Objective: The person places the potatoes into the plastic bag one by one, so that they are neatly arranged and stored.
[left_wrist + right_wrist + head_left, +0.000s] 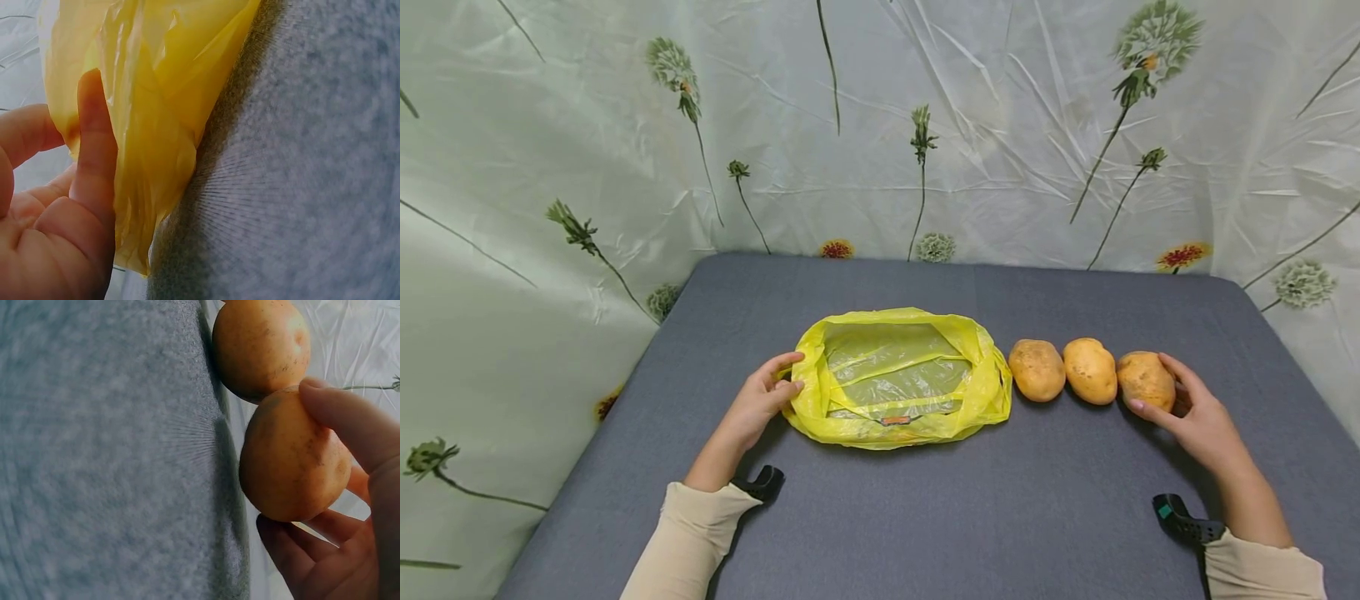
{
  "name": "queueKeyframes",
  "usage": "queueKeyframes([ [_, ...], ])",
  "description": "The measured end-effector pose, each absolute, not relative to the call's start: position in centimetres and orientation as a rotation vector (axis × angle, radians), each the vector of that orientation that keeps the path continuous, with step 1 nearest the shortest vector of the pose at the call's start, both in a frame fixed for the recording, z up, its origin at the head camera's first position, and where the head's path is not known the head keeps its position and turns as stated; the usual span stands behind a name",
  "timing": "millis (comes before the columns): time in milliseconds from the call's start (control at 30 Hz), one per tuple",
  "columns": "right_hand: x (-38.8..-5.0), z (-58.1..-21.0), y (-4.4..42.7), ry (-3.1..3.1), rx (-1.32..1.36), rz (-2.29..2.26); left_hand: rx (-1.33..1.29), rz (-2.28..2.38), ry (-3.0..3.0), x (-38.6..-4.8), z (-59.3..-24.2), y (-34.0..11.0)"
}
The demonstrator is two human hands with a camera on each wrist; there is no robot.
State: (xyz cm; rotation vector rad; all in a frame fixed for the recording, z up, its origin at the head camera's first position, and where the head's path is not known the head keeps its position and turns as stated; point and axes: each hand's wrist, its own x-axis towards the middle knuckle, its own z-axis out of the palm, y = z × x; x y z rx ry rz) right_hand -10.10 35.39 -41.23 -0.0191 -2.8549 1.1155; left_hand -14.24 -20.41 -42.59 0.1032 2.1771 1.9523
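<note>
On the grey bench [925,517], as recorded from the head, a yellow plastic bag [898,379] is found with its mouth facing up, its left rim held by the left hand [763,400]. To its right, a near potato [1037,371], a middle potato [1090,371] and an end potato [1145,379] are set in a row; the last is held by the right hand [1206,425]. From the left wrist, the bag's film is seen pinched in the grip between thumb and finger; it is judged light, limp and easily torn, best taken by its gathered rim. From the right wrist, the end potato is seen gripped between thumb and fingers; it is judged firm, solid and smooth-skinned, best held across its broad middle. Whether it is lifted cannot be told.
</note>
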Motion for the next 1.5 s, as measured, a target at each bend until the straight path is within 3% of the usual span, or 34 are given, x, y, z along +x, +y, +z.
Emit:
queueKeyframes([
  [300, -10.1, -40.3, 35.0, -2.798, -0.061, 1.125, 0.272, 2.058, 2.122, -14.1, -43.0, -20.5],
  [633, -10.4, -38.8, 33.3, -2.717, -0.040, 1.121, 0.124, 2.014, 2.109, -14.2, -42.6, -20.3],
  [800, -11.8, -40.5, 33.6, -2.625, 0.068, 1.064, 0.134, 2.039, 2.078, -14.1, -42.5, -20.2],
  [1100, -11.7, -36.6, 28.4, -2.553, 0.223, 1.126, 0.135, 2.038, 2.081, -14.2, -42.7, -20.3],
  [1500, -13.3, -35.7, 24.1, -2.542, 0.407, 1.199, 0.137, 2.050, 2.084, -14.1, -42.6, -20.2],
])
